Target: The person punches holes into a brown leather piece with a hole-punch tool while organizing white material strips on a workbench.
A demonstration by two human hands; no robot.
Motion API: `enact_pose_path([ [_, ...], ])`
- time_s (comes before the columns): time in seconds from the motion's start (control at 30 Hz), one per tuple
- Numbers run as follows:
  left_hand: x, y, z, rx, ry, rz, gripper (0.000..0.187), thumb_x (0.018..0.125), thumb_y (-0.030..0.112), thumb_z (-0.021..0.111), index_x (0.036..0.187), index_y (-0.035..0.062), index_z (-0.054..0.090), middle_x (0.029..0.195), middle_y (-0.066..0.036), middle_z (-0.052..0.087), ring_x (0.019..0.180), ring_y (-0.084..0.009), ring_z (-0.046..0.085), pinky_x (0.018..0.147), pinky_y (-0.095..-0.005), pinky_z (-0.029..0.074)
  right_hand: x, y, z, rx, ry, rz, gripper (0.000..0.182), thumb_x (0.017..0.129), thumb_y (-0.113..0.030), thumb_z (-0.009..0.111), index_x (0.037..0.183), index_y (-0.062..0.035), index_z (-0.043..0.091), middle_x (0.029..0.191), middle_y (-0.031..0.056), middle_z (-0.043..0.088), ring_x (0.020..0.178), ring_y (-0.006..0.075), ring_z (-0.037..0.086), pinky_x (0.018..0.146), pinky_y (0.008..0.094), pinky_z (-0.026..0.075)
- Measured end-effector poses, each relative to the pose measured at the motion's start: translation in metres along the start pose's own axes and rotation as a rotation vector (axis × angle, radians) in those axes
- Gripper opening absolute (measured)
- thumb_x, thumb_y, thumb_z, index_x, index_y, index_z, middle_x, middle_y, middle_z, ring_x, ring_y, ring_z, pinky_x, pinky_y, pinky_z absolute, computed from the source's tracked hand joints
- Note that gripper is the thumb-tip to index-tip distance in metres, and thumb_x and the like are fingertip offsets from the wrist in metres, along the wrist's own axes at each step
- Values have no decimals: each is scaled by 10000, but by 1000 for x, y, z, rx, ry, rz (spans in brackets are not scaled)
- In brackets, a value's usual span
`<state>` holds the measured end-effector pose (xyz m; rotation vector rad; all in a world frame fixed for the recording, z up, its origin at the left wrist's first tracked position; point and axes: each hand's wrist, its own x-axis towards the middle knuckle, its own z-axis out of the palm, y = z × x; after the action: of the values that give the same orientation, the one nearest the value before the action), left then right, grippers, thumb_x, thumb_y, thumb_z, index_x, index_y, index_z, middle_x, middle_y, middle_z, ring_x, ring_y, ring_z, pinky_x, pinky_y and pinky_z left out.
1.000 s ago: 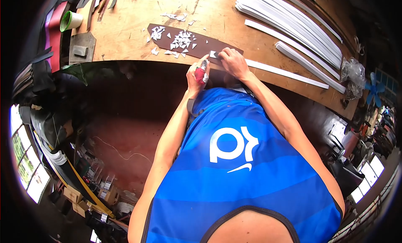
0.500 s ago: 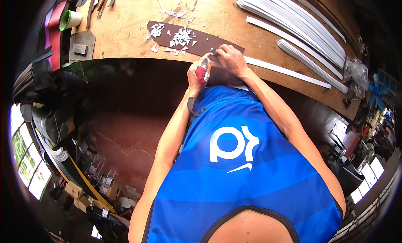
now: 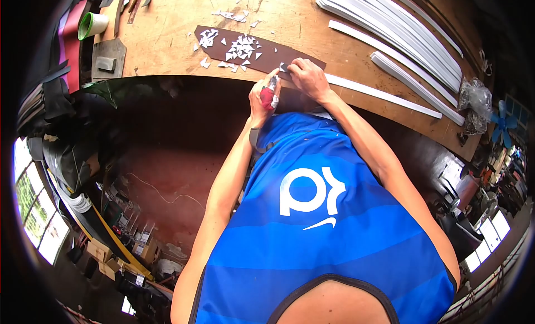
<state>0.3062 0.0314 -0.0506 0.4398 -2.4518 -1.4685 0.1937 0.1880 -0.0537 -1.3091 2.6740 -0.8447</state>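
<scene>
My left hand (image 3: 261,101) is closed at the front edge of the wooden table, with something red and white (image 3: 268,97) at its thumb side, perhaps a wrapping; what its fingers hold is hidden. Close beside it, my right hand (image 3: 308,79) pinches a small dark grey flat piece (image 3: 284,67) over a brown board (image 3: 273,51). A narrow white strip (image 3: 384,95) runs rightward from under my right hand along the table edge. Small white triangular offcuts (image 3: 242,47) lie heaped on the board's left half, and several more are scattered around it.
A stack of long white strips (image 3: 390,31) lies at the table's right, with a smaller bundle (image 3: 412,87) nearer me. Crumpled clear plastic (image 3: 475,104) sits by the right edge. At the left are a green-rimmed white cup (image 3: 93,25) and a metal block (image 3: 106,64) on a plate.
Both hands stay in nearly the same place at the table edge. The view has shifted very slightly; otherwise little differs.
</scene>
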Motion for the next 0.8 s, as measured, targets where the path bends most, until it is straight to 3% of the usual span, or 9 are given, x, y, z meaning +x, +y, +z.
enact_pose_path([
  [0.8,-1,3,-1,-38,-28,-19,316,941,145,666,1256,127,668,801,-197,649,696,-329,657,639,-387,512,-3,3,1,22,-2,-19,217,822,-127,700,1029,-67,671,1005,68,613,929,253,628,810,370,533],
])
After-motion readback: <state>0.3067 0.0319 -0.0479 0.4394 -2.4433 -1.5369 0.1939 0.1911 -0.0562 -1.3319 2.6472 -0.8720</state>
